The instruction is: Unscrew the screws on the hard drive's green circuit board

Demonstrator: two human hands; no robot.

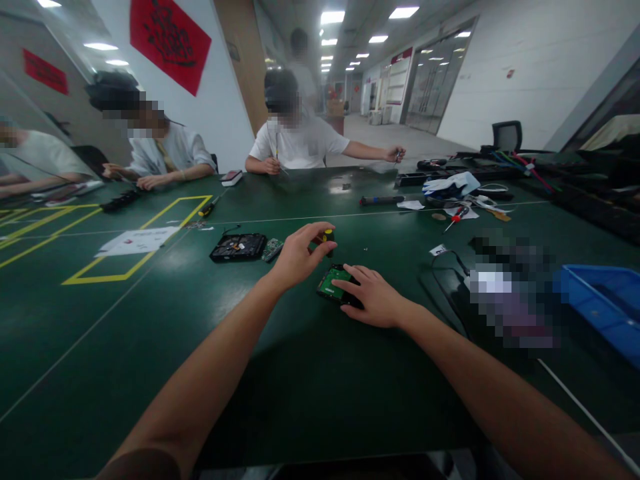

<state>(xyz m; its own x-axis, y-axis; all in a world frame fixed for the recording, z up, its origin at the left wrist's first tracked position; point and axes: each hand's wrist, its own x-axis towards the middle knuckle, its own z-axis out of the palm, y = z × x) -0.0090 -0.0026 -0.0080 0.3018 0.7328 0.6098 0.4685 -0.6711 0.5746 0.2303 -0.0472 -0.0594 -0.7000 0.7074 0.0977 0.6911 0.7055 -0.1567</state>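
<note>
My left hand (301,255) pinches the yellow-topped handle of a screwdriver (328,236). The screwdriver stands upright above the far edge of a hard drive; its tip is hard to make out. The hard drive (330,285) lies on the table with its green circuit board facing up. Across its right side, my right hand (373,293) grips it, fingers spread over the board and thumb at the near edge, hiding part of it. Left of my hands sit another black hard drive (238,247) and a loose circuit board (273,249).
The dark green table (310,387) carries a sheet of paper (143,241), a yellow-black screwdriver (208,207) and a red screwdriver (457,216). At right are a cable (453,303), a blurred-out object (510,300) and a blue bin (600,293). Across the table, a person (300,140) works.
</note>
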